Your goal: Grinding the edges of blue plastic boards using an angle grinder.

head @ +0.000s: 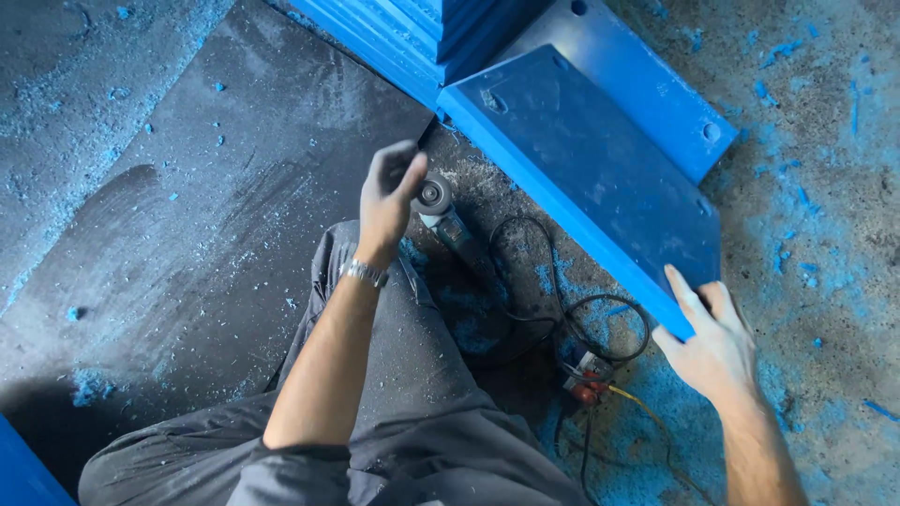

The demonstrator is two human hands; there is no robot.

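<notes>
My left hand [389, 192] is closed around the head of an angle grinder [441, 211], lifted above my grey-trousered knee; the round disc faces up beside my thumb. A metal watch sits on that wrist. My right hand [712, 342] grips the near corner of a thick blue plastic slab [591, 169] that lies on the floor, fingers over its top face and edge. The slab has small holes near its corners.
More blue slabs [412, 28] are stacked at the top. A black cable [562, 319] coils on the floor to a plug connector [586, 379]. A dark rubber mat [206, 215] covers the left. Blue shavings litter the concrete floor [825, 187].
</notes>
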